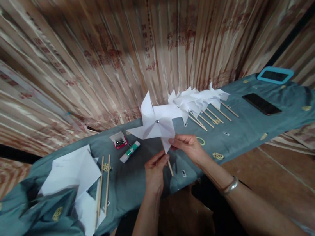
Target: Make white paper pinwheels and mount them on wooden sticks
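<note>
A white paper pinwheel point(164, 113) with a shiny pin at its centre is held up over the table. My left hand point(154, 173) is closed, its thumb and fingers pinching the pinwheel's wooden stick point(170, 168) just below the lowest blade. My right hand point(190, 148) is closed too, thumb and fingertips pinching the edge of that lower blade. The upper stick is mostly hidden behind the paper. Behind and to the right lies a row of several finished-looking pinwheels point(202, 99) with their sticks toward me.
A red box of pins point(119, 140) and a green-and-white glue stick point(130, 152) lie left of centre. Farther left are white paper sheets point(73, 170) and loose wooden sticks point(107, 184). A dark phone point(262, 104) and a blue-framed device point(275, 75) rest at the right. Curtains hang behind the cloth-covered table point(143, 183).
</note>
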Demonstrator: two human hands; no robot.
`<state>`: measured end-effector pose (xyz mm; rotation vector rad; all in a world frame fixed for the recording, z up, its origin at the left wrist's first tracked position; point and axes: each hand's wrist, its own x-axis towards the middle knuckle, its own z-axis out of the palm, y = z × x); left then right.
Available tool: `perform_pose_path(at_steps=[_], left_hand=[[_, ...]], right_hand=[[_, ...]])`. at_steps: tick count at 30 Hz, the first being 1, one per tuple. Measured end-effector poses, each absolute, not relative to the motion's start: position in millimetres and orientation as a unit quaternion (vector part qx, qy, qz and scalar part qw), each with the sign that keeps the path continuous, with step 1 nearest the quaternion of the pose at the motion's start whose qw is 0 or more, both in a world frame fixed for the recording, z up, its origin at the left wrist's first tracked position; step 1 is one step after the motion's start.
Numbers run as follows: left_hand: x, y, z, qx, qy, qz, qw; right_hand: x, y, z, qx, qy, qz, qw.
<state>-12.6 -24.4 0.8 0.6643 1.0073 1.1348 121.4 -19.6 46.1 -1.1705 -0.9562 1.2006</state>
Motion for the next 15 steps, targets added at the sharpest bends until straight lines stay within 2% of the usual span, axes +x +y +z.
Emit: perform_pose_path(at_steps=[15], left_hand=[[-9.3, -24.8, 3.1, 0.303, 0.427, 0.505, 0.687]], right_hand=[[116.3, -16.7, 39.4, -0.499, -0.469, 0.498, 0.532]])
